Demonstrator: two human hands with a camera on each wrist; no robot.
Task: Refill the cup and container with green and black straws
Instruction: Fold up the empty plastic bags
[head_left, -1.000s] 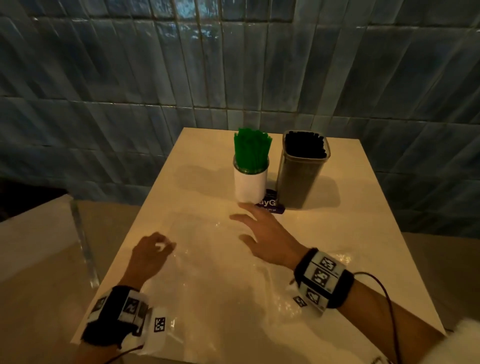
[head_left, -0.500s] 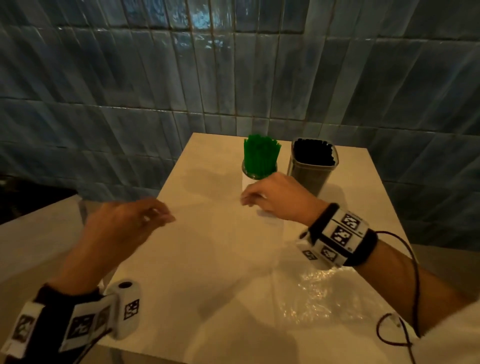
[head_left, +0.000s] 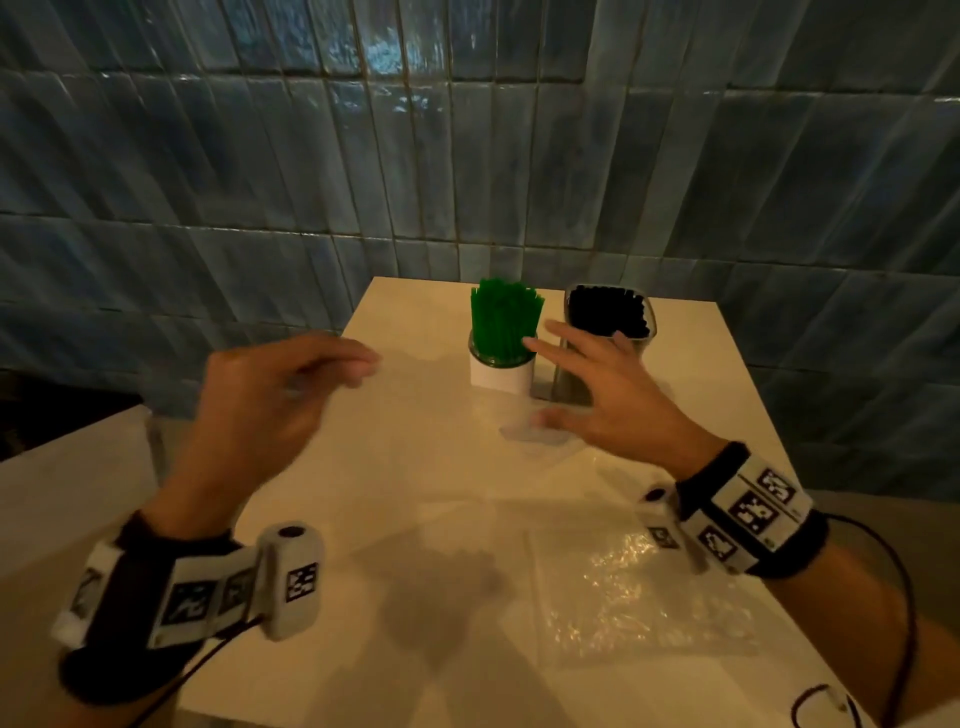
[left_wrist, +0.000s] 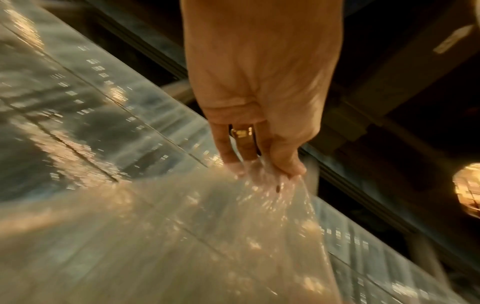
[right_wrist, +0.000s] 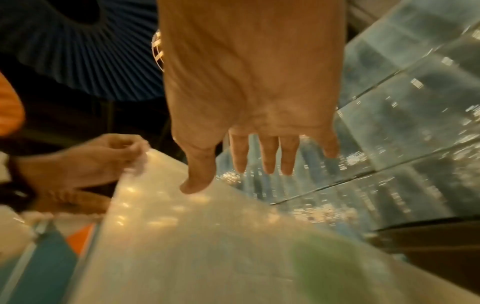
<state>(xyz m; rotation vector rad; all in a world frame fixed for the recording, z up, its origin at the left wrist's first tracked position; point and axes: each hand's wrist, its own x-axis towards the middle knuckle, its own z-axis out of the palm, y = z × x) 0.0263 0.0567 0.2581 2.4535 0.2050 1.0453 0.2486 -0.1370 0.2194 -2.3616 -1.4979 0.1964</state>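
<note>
The empty plastic bag (left_wrist: 207, 236) is pinched by the left hand (head_left: 270, 395); the right hand (head_left: 597, 395), fingers spread, is at 6 o'clock of the full container (head_left: 608, 332). The bag should be lifted slowly, clear of the cup (head_left: 501, 371).

A wall of glossy blue-grey tiles (head_left: 311, 156), set upright in rows, fills the background and catches pale glints of light. In front of it stands a pale cream counter (head_left: 415, 467), lit warm yellow, beside a lower beige surface (head_left: 62, 493) on the left.
</note>
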